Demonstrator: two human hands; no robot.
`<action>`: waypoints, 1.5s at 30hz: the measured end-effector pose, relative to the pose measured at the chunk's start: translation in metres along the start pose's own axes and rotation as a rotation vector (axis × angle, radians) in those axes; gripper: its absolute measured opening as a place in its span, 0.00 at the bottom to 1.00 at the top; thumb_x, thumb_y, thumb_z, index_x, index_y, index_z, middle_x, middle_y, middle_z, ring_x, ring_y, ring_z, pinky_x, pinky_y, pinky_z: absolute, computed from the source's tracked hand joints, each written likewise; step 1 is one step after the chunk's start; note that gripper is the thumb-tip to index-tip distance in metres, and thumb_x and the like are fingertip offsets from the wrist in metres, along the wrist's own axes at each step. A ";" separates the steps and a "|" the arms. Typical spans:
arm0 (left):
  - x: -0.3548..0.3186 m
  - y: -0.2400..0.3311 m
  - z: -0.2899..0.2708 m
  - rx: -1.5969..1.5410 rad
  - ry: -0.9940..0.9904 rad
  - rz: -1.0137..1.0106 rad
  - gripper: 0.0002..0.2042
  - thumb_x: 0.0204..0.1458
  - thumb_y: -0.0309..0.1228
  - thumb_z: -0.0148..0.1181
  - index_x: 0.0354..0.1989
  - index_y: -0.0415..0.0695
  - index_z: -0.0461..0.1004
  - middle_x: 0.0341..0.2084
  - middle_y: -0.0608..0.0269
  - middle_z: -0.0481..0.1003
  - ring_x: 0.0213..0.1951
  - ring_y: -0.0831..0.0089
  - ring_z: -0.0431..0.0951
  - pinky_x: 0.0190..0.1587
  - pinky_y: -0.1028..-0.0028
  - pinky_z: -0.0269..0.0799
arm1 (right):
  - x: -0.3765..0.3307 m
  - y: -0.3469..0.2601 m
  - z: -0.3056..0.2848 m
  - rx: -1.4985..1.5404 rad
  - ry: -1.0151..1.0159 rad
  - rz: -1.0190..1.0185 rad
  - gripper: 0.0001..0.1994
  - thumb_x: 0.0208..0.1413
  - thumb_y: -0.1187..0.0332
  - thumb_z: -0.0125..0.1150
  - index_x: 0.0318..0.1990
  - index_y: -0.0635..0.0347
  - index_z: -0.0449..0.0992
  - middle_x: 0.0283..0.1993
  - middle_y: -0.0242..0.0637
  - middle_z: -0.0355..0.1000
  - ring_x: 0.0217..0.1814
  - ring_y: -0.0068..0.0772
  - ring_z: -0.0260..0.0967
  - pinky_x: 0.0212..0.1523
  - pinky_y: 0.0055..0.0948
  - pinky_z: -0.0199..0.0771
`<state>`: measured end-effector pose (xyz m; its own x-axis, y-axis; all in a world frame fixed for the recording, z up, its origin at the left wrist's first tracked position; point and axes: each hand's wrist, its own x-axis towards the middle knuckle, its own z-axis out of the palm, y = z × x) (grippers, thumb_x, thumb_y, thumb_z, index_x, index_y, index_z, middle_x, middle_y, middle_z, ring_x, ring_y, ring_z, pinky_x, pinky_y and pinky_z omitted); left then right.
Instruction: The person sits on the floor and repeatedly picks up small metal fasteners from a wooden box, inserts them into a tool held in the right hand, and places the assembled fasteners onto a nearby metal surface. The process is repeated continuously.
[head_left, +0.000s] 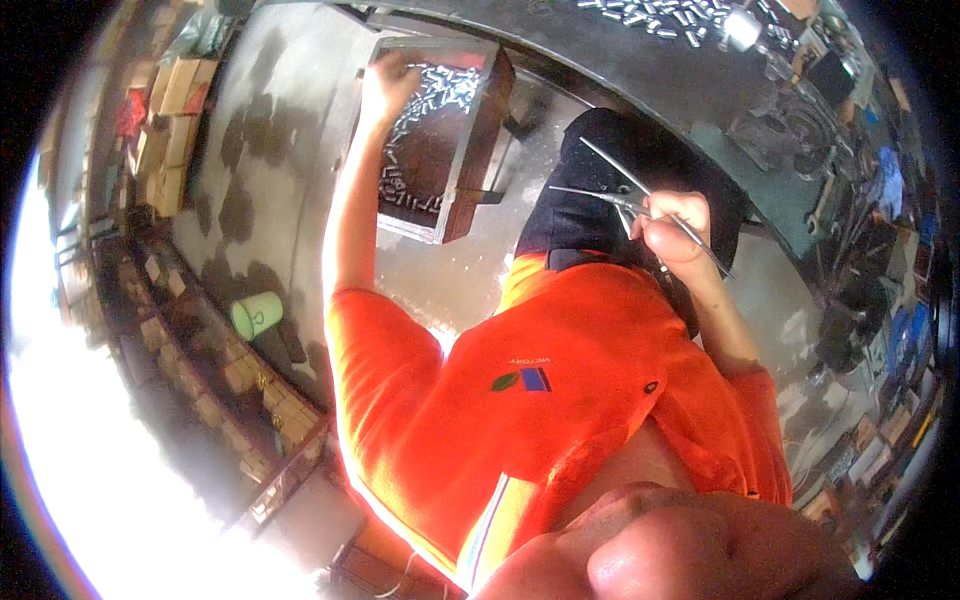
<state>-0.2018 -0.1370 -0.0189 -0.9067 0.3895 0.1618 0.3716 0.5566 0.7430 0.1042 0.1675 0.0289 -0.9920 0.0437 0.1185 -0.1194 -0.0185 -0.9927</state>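
My left hand (386,92) reaches over the far left part of an open metal box (487,110). Its fingers look curled beside small shiny cylindrical metal pieces (440,90), and whether a piece is between them is hidden. More of these pieces line the box's left side and near end. In front of my dark trousers, my right hand (675,225) is closed around thin metal rods (612,162). Two rod ends spread apart to the left of the fist, and one rod sticks out behind it. Small metal bits show near the fingers, too small to name.
A dark metal worktop (660,50) at the far side carries many loose shiny pieces. Tools, including a wrench (818,205), clutter the right. A pale green cup (257,315) lies on the left. Cardboard boxes (175,140) are stacked along the left shelving.
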 end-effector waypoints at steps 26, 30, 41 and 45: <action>-0.097 -0.098 0.000 0.074 -0.185 -0.646 0.14 0.44 0.36 0.57 0.32 0.36 0.76 0.27 0.49 0.77 0.29 0.62 0.79 0.33 0.70 0.75 | 0.000 0.014 0.002 -0.098 -0.055 0.139 0.11 0.33 0.74 0.53 0.12 0.60 0.55 0.13 0.28 0.47 0.16 0.17 0.45 0.17 0.25 0.45; -0.105 0.007 0.014 -0.726 -0.024 -0.537 0.14 0.48 0.32 0.47 0.32 0.31 0.74 0.17 0.54 0.74 0.17 0.71 0.74 0.22 0.77 0.69 | 0.005 0.012 0.008 -0.196 -0.074 0.072 0.11 0.32 0.75 0.52 0.12 0.60 0.55 0.12 0.31 0.48 0.14 0.20 0.46 0.16 0.27 0.46; -0.141 0.153 0.119 -1.543 -0.582 -0.602 0.19 0.57 0.41 0.46 0.33 0.31 0.67 0.08 0.54 0.66 0.08 0.64 0.65 0.20 0.66 0.69 | 0.012 -0.013 0.001 -0.244 -0.060 -0.093 0.14 0.36 0.73 0.56 0.14 0.59 0.54 0.11 0.32 0.49 0.12 0.23 0.47 0.15 0.27 0.47; -0.144 0.160 0.123 -1.400 -0.535 -0.605 0.21 0.58 0.44 0.43 0.30 0.35 0.69 0.07 0.59 0.64 0.07 0.66 0.64 0.21 0.68 0.68 | 0.011 -0.014 -0.003 -0.286 -0.063 -0.073 0.14 0.37 0.72 0.56 0.14 0.60 0.55 0.12 0.34 0.51 0.12 0.25 0.49 0.15 0.28 0.49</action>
<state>0.0122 -0.0140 -0.0034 -0.5642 0.7380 -0.3702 -0.7318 -0.2394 0.6381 0.0950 0.1714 0.0439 -0.9830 -0.0280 0.1817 -0.1826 0.2653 -0.9467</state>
